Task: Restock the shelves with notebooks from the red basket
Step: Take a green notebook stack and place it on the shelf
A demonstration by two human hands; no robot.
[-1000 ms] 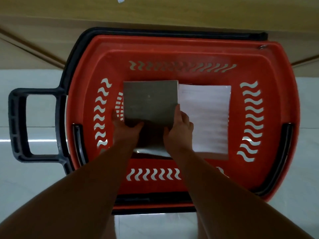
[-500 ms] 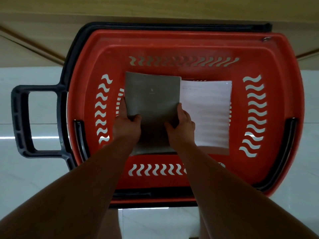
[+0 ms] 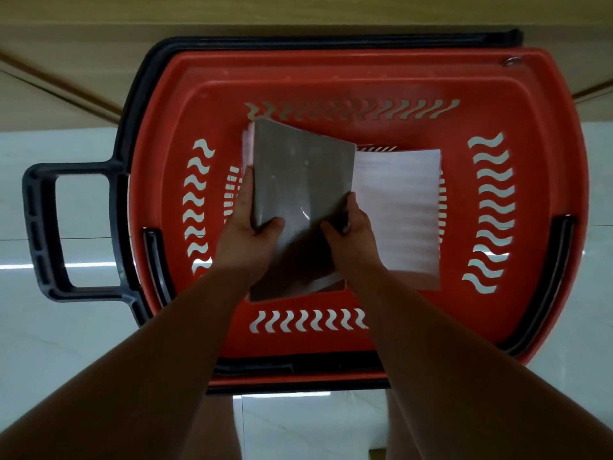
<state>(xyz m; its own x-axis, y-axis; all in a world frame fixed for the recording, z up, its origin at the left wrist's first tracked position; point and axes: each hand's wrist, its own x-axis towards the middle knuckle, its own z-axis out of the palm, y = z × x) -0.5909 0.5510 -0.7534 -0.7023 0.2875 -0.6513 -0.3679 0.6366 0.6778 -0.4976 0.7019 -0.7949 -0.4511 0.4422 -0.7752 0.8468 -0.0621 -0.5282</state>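
1. Pale glossy tile floor (image 3: 76,343) underfoot; a wooden panel (image 3: 298,14), likely the base of the shelving, runs along the far side of the basket. No shelf boards in view.
2. Red basket (image 3: 544,134) sits on the floor, seen from straight above. Black handle (image 3: 39,227) juts from its left side; wavy slots ring the walls.
3. Both bare forearms reach down into the basket from the near edge.
4. Inside the basket, right of centre: a white lined notebook (image 3: 401,214) lying flat on the bottom, untouched.
5. Left of centre in the basket: a grey notebook (image 3: 298,174), raised and tilted, its far end lifted toward the far wall. White page edges show along its left side. More covers seem to lie beneath its near end; count unclear.
6. Left hand (image 3: 245,234) closed on the grey notebook's left edge, thumb on the cover, fingers curled under.
7. Right hand (image 3: 351,234) closed on its right edge near the spine side, thumb on top, fingers wrapped below.
8. Handling, as judged: light, thin and floppy; the cover already bows between the hands. Sheen suggests a slick cover that could slide. Best held at both long edges near the middle, or by the spine, pages kept squeezed shut so they do not fan out.
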